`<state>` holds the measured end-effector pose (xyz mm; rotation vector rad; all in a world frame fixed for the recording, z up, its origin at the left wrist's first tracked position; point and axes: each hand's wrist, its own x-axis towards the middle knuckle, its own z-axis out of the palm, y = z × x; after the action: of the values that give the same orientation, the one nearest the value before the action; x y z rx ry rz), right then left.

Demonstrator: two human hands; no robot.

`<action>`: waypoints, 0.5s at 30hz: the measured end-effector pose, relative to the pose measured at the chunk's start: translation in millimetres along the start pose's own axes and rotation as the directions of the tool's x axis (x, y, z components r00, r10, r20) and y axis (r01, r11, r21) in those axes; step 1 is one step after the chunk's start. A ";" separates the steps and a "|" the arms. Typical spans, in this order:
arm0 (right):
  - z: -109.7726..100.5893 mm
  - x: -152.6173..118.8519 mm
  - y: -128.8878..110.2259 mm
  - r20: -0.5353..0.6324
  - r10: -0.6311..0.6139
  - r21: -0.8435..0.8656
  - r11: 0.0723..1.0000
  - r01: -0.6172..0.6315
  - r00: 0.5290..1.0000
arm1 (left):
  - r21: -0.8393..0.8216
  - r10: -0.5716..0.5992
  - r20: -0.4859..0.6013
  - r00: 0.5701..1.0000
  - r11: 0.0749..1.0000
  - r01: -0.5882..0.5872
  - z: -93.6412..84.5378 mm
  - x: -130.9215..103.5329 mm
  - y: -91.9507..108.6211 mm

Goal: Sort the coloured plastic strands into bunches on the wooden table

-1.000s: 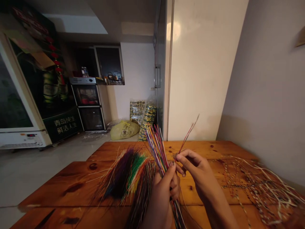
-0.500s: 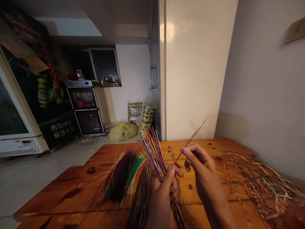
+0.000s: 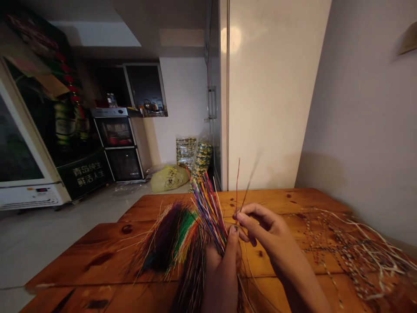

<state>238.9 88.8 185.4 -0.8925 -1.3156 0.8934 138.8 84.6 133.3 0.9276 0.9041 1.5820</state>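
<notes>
A bundle of multicoloured cords (image 3: 210, 208) leans up out of my left hand (image 3: 224, 261), which is closed around it with the thumb on top. My right hand (image 3: 263, 226) pinches thin strands (image 3: 238, 182) between thumb and forefinger, just right of the left thumb. One reddish strand stands nearly upright; a darker one tilts right and is blurred. Where their lower ends run is hidden by the fingers. Left of my left hand lies a pile of loose threads (image 3: 169, 243) in purple, black, green and orange, and dark threads (image 3: 192, 274) hang beside my wrist.
Everything lies on a wooden plank table (image 3: 107, 256). Patterned and cream cords (image 3: 355, 252) are tangled on its right side. Beyond it stand a tall pale cabinet (image 3: 270, 100), a yellow plastic bag (image 3: 169, 178) on the floor, and a black-doored appliance (image 3: 119, 143).
My right hand has moved left and slightly down, closer to my left thumb. The strands, formerly slanting right together, now spread into two, one upright. The camera view has shifted slightly.
</notes>
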 end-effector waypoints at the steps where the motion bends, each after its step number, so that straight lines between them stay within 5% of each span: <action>1: 2.5 -1.1 -0.8 0.007 0.002 0.006 1.000 -0.002 1.000 | 0.018 0.024 -0.021 0.999 1.000 -0.024 -1.0 -0.3 -0.7; 6: 6.2 -6.2 -2.4 -0.006 -0.001 0.043 0.999 0.002 1.000 | 0.053 0.078 -0.067 0.995 0.996 -0.074 -0.7 -3.3 5.8; 15: 5.6 -10.1 3.0 -0.038 -0.020 0.092 0.995 0.023 0.999 | -0.086 -0.026 -0.012 1.000 0.996 0.025 -0.1 -6.4 6.3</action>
<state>232.7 81.0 178.9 -0.8175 -1.2400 0.9103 137.2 77.3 138.2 0.8432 0.8465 1.5942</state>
